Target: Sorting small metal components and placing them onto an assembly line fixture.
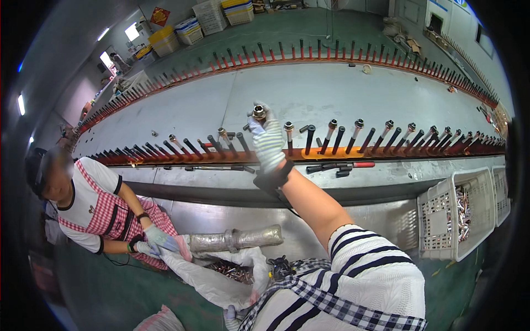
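My right hand [267, 138], in a white striped glove, reaches across the near row of posts. Its fingers are closed round a shiny metal fitting [258, 112] with a round open top. Whether that fitting sits on a post behind the hand is hidden. Beside the hand, a similar metal fitting [289, 127] caps a post, and a bare black post [310, 140] stands to its right. Low in the picture, my left hand [231, 319], also gloved, is by the edge of a white sack [212, 284]; its fingers are mostly out of sight. Small metal parts [232, 271] fill the sack's mouth.
A co-worker [107, 207] in a checked apron holds the sack at left. A wrapped roll [237, 238] lies on the metal ledge. Black-handled tools [334, 166] lie by the posts. A white crate [455, 215] of metal parts stands right. Another post row [301, 49] runs behind.
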Demonstrator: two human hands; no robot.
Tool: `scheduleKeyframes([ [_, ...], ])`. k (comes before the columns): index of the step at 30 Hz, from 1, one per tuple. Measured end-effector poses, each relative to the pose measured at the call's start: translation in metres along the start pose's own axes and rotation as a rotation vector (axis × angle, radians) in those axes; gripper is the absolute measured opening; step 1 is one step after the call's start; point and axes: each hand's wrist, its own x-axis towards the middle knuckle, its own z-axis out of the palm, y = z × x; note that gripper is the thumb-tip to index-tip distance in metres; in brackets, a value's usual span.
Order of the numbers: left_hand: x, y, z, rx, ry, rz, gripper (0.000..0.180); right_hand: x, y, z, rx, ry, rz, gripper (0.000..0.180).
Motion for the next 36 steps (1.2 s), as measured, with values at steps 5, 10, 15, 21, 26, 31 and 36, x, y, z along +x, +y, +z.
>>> scheduleKeyframes([
  [5,0.004,-0.001,-0.019,0.067,-0.056,0.044,0.08,-0.048,-0.039,-0.028,-0.355,0.375,-0.344,0.034],
  [10,0.0,0.001,-0.029,0.148,-0.075,0.061,0.067,-0.02,0.021,-0.087,-0.022,0.513,-0.04,0.043],
  [15,0.009,-0.005,-0.031,-0.054,-0.025,0.137,0.048,-0.013,0.047,-0.069,-0.175,0.367,0.106,0.035],
  [21,0.002,0.015,-0.012,0.041,-0.038,0.073,0.044,-0.013,0.054,-0.028,-0.208,0.279,0.215,0.047],
  [26,-0.023,0.044,0.031,-0.224,0.124,0.072,0.046,-0.018,0.061,-0.008,-0.623,0.05,-0.073,0.057],
  [31,0.013,0.018,-0.007,-0.112,-0.116,-0.056,0.052,-0.014,0.078,0.051,-0.26,0.116,-0.036,0.048],
  [36,-0.003,0.023,0.004,-0.099,-0.03,0.138,0.046,-0.001,0.0,0.105,-0.273,-0.043,-0.551,0.054],
])
